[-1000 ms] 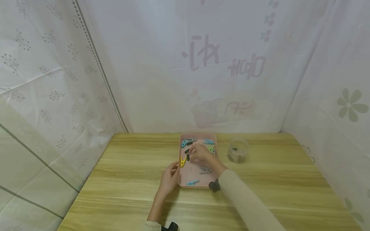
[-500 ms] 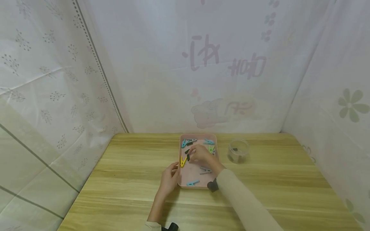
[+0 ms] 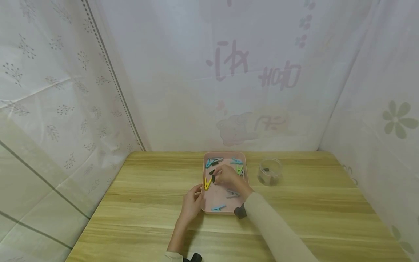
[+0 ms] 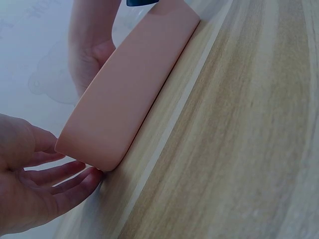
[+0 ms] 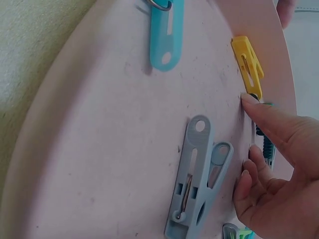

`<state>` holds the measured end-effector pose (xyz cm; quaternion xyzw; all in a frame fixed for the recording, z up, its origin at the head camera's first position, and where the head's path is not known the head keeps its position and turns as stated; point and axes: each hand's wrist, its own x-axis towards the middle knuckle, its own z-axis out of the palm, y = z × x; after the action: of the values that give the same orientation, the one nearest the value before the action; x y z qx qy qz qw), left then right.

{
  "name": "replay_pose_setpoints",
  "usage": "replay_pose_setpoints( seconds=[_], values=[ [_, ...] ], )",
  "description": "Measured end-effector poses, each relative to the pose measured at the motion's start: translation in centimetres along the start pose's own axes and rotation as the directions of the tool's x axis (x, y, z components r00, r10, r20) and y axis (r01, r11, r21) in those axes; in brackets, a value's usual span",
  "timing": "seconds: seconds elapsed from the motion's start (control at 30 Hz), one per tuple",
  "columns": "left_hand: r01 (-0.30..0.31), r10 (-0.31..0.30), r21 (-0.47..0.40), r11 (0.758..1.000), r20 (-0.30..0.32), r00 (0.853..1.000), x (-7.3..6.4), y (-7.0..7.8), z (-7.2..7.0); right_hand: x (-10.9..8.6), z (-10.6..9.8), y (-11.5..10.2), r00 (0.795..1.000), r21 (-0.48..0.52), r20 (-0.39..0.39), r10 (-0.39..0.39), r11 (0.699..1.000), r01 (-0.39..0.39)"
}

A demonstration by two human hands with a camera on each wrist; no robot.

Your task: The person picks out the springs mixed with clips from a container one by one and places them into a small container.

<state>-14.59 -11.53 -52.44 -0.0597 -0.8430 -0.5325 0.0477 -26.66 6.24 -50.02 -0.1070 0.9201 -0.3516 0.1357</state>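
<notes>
My left hand [image 3: 191, 202] holds the left side of a pink tray [image 3: 223, 212]; the left wrist view shows its fingertips [image 4: 92, 177] at the tray's lower corner. Inside the tray, thumb and fingers of my right hand [image 3: 227, 174] pinch a small black piece [image 3: 213, 179], partly hidden in the right wrist view. Another black piece [image 3: 212, 172] lies by the fingertips. Beside them is a yellow clothespin [image 3: 207, 184]. A grey clothespin [image 5: 192, 174] and a light blue clothespin [image 3: 218, 207] lie nearer the tray's front.
More clothespins lie at the tray's far end, blue ones [image 3: 236, 161] and a green one [image 3: 239, 169] among them. Right of the tray, a clear round jar [image 3: 270, 171] with a dark piece inside stands on the wooden table [image 3: 311, 203]. A patterned curtain [image 3: 183, 91] hangs behind.
My right forearm has shifted very slightly left, while the fingers stay at the same black piece. My left hand and the tray look unmoved.
</notes>
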Motion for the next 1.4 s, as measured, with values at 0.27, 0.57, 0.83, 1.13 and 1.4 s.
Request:
replay_pose_setpoints(
  seconds=[0.27,0.57,0.83,1.13,1.4],
  values=[
    [0.007,-0.007,-0.005,1.000,-0.001,1.000,-0.1,0.1,0.0,0.1,0.1,0.5,1.000,0.026,-0.015,-0.022,0.999,0.023],
    [-0.016,0.016,-0.002,1.000,0.002,1.000,-0.2,-0.1,-0.1,-0.7,-0.5,0.4,0.999,0.133,0.009,-0.036,0.990,0.034],
    [-0.019,0.019,-0.014,1.000,0.005,1.000,-0.1,-0.2,-0.2,-0.8,-0.7,0.5,0.999,0.163,0.017,-0.041,0.986,0.038],
    [0.013,-0.012,-0.022,1.000,0.011,1.000,-0.1,0.2,-0.2,-0.9,-1.2,0.6,0.996,0.159,0.033,-0.082,0.984,0.076],
    [0.016,-0.015,-0.028,0.999,0.008,1.000,-0.2,0.3,-0.2,-0.8,-1.5,0.9,0.997,0.170,0.030,-0.077,0.983,0.071]
  ],
)
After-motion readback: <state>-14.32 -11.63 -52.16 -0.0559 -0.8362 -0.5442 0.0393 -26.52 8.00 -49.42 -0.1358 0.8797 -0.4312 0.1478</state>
